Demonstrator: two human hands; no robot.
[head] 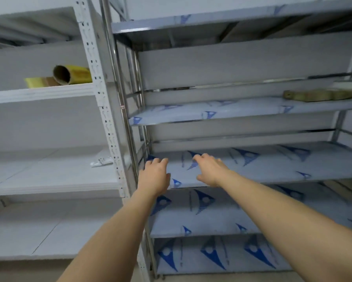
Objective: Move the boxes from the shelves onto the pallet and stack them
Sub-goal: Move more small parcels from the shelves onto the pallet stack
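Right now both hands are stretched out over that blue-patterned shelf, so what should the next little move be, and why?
Probably draw both hands back and look elsewhere. The left hand and right hand are open and hold nothing, and the shelf under them carries no box. No cardboard box shows anywhere in view, only a cardboard tube on the left rack.

Yellow cardboard roll (72,74) on upper left rack; small plastic bag (101,161) lower; flat greenish object (317,95) far right.
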